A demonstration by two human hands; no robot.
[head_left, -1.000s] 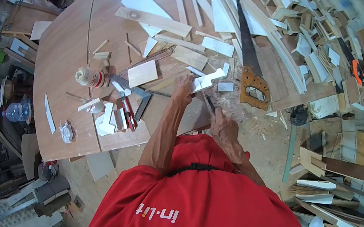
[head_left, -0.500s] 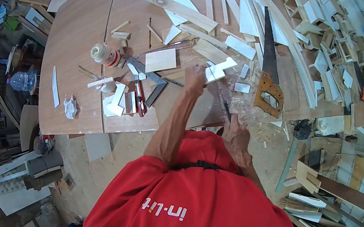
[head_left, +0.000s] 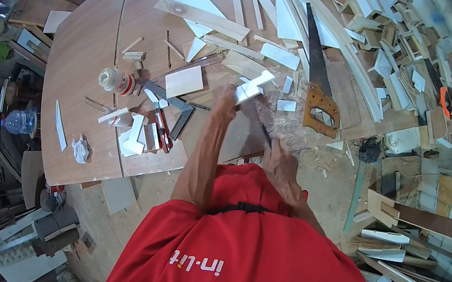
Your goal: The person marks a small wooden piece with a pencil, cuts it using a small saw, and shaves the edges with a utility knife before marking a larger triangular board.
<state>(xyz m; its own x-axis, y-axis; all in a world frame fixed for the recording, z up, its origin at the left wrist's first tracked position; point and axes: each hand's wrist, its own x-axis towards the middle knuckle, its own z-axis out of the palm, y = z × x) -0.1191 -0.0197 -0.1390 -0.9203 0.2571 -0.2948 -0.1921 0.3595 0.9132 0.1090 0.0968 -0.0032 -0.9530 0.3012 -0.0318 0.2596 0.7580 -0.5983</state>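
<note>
My left hand (head_left: 224, 100) is closed on a small white notched wood piece (head_left: 254, 88), which sticks out to the upper right above the table. My right hand (head_left: 280, 161), nearer my body, is wrapped round a slim dark-handled tool (head_left: 265, 135). Its narrow blade points up toward the white piece; whether it is a file or a knife I cannot make out, nor whether it touches the piece. Small white offcuts (head_left: 286, 106) lie just right of the piece. A handsaw (head_left: 322, 110) with a wooden handle rests farther right.
On the wooden table (head_left: 89, 46) stand a jar (head_left: 117, 81) and a white bottle (head_left: 119, 117). Near them lie a dark try square (head_left: 182, 119), a red cutter (head_left: 163, 128) and a pale wood board (head_left: 184, 81). Long strips and a heap of offcuts fill the right side.
The whole view has shifted, so the table things appear further left. Both hands keep their holds on the white piece and the tool, with little change between them.
</note>
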